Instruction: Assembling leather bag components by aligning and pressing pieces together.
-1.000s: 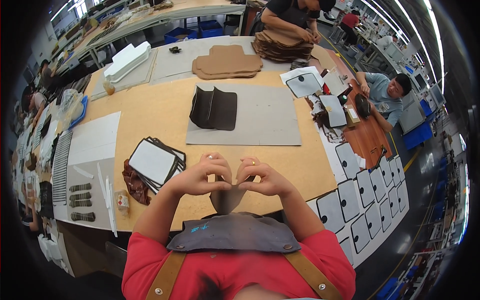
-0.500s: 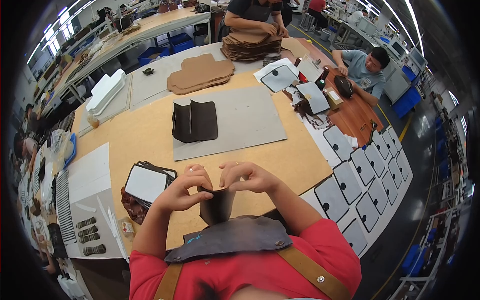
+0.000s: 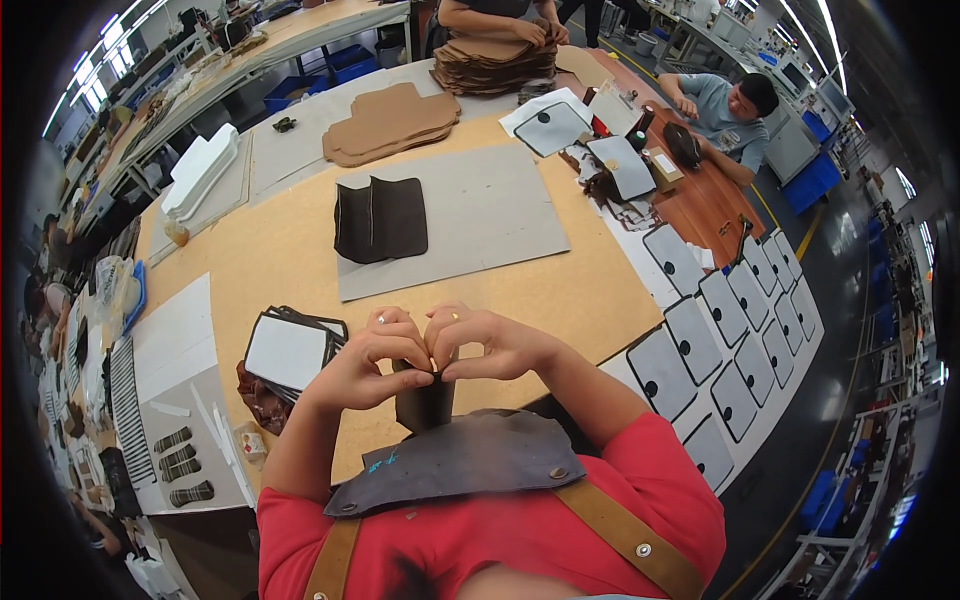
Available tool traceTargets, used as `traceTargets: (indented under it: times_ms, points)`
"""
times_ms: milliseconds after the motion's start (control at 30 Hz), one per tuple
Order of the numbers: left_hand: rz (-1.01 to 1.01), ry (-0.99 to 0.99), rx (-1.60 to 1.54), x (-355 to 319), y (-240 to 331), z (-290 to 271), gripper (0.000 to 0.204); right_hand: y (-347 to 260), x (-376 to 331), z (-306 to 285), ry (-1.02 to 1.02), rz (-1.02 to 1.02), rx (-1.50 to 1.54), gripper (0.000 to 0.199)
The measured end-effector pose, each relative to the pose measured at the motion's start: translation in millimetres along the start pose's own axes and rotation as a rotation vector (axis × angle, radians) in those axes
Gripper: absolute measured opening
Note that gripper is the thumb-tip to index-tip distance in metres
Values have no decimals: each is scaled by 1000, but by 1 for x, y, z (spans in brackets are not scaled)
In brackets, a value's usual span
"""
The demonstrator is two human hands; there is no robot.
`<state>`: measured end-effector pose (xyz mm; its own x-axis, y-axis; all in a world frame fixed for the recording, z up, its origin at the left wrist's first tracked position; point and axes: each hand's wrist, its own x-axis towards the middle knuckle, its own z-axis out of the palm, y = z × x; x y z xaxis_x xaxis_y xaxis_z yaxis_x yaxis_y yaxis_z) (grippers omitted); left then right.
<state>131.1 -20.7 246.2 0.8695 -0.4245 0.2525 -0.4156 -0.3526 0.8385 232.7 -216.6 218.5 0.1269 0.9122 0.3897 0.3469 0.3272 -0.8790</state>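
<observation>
Close to my apron, a dark brown leather piece [image 3: 424, 408] hangs from my fingers, its lower end running down behind the apron's top. My left hand [image 3: 385, 358] pinches its upper edge between thumb and fingers. Right beside it, my right hand [image 3: 490, 345] pinches the same edge, the fingertips of both hands almost meeting. Farther off, a folded dark brown leather piece [image 3: 405, 218] lies on a grey sheet [image 3: 500, 215]. To the left of my left hand sits a stack of white panels with black edging [image 3: 287, 352].
Brown cut pieces [image 3: 390, 122] lie stacked at the far side. Rows of black-edged white panels [image 3: 662, 372] cover the right side. One co-worker [image 3: 725, 115] sits at the right, another [image 3: 495, 20] stands behind a brown stack [image 3: 495, 65]. Striped rolls [image 3: 180, 465] lie at left.
My hands have come together along the leather's top edge, with the right hand moving in toward the left. The whole view has shifted slightly.
</observation>
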Motion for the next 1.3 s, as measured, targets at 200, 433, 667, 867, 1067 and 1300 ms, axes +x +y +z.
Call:
traceTargets:
  times_ms: [200, 433, 667, 867, 1067, 1300]
  points:
    - [40, 44, -57, 4, -6, -1, 11, -5, 1, 0, 58, 20, -182, 9]
    - [-89, 108, 32, 8, -13, -5, 16, 1, -9, -13, 196, 18, -55, 12]
    - [-124, 100, 10, 4, -14, 1, 13, -1, -5, -6, 145, 151, -290, 14]
    - [-357, 149, -530, -2, -24, 8, 34, 29, -16, -8, 312, 137, 268, 13]
    - [-531, 148, -444, -28, -50, 22, 27, 49, -36, -12, 452, 246, 209, 14]
    - [-469, 131, -28, -27, -48, 26, 21, 42, -17, 0, 451, 492, 147, 9]
